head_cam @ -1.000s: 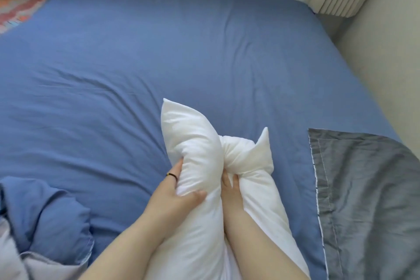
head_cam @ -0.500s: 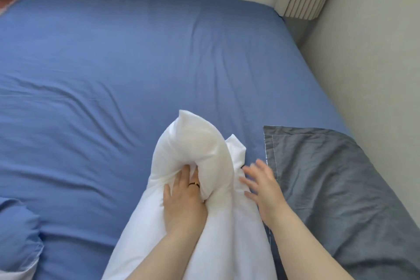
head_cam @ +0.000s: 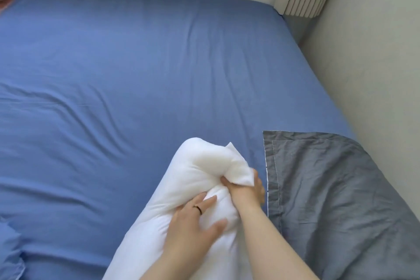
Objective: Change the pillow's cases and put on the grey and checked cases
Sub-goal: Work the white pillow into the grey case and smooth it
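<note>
Blue sheet (head_cam: 136,75) bears grey case (head_cam: 329,188) beside pillow (head_cam: 200,166), left hand (head_cam: 195,223) and right hand (head_cam: 247,191) gripping.

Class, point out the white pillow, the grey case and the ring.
white pillow (head_cam: 200,166): head view, bulging top end
grey case (head_cam: 329,188): head view, its wrinkled middle
ring (head_cam: 197,209): head view, its dark band
</note>
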Available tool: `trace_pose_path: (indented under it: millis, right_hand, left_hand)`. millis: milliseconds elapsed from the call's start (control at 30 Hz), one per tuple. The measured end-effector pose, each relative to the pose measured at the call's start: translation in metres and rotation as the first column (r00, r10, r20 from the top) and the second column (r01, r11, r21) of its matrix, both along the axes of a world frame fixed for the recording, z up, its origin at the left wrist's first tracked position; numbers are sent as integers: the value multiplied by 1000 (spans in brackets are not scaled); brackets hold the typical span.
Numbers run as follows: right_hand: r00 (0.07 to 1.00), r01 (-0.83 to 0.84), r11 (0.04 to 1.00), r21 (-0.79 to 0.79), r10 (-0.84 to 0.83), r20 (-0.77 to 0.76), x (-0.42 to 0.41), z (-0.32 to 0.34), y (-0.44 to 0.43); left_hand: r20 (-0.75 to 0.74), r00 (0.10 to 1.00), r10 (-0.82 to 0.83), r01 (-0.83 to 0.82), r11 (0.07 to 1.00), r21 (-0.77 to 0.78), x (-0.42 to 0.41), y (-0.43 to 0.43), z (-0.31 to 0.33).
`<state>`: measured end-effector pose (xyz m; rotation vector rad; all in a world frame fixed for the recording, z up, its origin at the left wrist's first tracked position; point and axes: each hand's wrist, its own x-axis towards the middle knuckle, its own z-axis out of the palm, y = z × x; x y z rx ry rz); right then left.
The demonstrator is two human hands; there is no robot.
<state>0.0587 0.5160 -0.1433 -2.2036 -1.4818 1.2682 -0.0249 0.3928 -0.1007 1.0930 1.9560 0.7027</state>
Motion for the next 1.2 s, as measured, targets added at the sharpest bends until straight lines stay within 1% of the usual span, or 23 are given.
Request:
trace_pose_path:
  millis: [33, 67, 100, 133, 167, 200, 267, 333, 367, 400, 433, 467, 500, 533, 567, 600, 667, 767, 867, 967, 1067, 1133, 1200]
  right_hand:
    - [999, 46, 998, -49, -46, -11, -2, -7, -4]
    - [995, 74, 992, -106, -80, -61, -4, -14, -6]
    - [987, 84, 985, -153, -103, -123, -7, -20, -7]
    - [980, 78, 980, -182, -109, -167, -8, -25, -5]
    - [978, 62, 978, -201, -100, -184, -10, -29, -3]
    - [984, 38, 978, -207, -73, -165, -12, -30, -1]
    - [998, -35, 980, -195, 24, -56, -18, -29, -1]
    - [988, -135, 974, -184, 146, 47, -27, -23, 2]
    - [982, -170, 969, -178, 181, 48, -31, -19, 0]
    - [981, -190, 967, -169, 193, 6, -34, -14, -1]
    - [979, -198, 969, -150, 188, -80, -37, -9, -3]
    - [965, -209, 966, -152, 178, -194, -38, -3, -5]
    - [934, -232, 957, -172, 170, -313, -39, 3, -8]
    - [898, -251, 946, -204, 149, -414, -40, 9, -13]
    - [866, -255, 941, -225, 118, -486, -40, 11, -17]
    - [850, -247, 942, -227, 98, -517, -41, 15, -24]
    - [849, -233, 956, -177, 111, -516, -39, 25, -35]
    - [835, -195, 978, -80, 123, -536, -22, 49, -48]
    - [795, -209, 978, 10, 175, -580, 3, 90, -61]
    - [705, -229, 970, 77, 220, -675, 20, 138, -80]
    - [604, -279, 943, 182, 319, -731, 27, 188, -105]
    - [582, -251, 915, 315, 403, -706, 31, 218, -122]
    - [621, -153, 859, 489, 468, -628, 40, 256, -137]
  left_hand:
    - [156, 982, 105, -111, 993, 36, -7, 0, 3]
    - [260, 947, 189, -211, 975, 62, -13, 0, 4]
    - [303, 919, 252, -289, 954, 83, -19, -1, 1]
    - [310, 905, 291, -339, 934, 112, -23, -2, -3]
    - [302, 900, 314, -370, 917, 149, -25, -2, -6]
    - [290, 899, 327, -389, 902, 186, -25, -2, -6]
    - [254, 902, 349, -408, 881, 240, -26, -2, -8]
    - [174, 911, 373, -410, 862, 297, -28, -3, -7]
    - [110, 912, 396, -409, 849, 335, -32, -6, -6]
    - [31, 899, 436, -416, 830, 372, -40, -8, -4]
    - [-61, 876, 478, -422, 823, 381, -50, -10, -1]
    - [-131, 854, 504, -437, 830, 345, -61, -12, 1]
    - [-148, 845, 515, -471, 846, 251, -72, -15, 3]
    - [-109, 848, 519, -503, 852, 147, -82, -18, 6]
    - [-30, 855, 517, -516, 855, 49, -90, -21, 8]
    - [51, 865, 500, -500, 866, -10, -94, -26, 11]
    - [143, 898, 417, -418, 908, -28, -96, -38, 16]
    - [232, 909, 347, -361, 932, 21, -97, -59, 35]
    - [284, 887, 363, -408, 905, 117, -101, -79, 67]
    - [288, 898, 333, -401, 890, 219, -102, -96, 101]
    - [320, 923, 214, -313, 901, 301, -93, -106, 144]
    - [321, 943, 82, -203, 909, 363, -83, -112, 181]
    - [318, 947, -36, -108, 900, 423, -72, -122, 220]
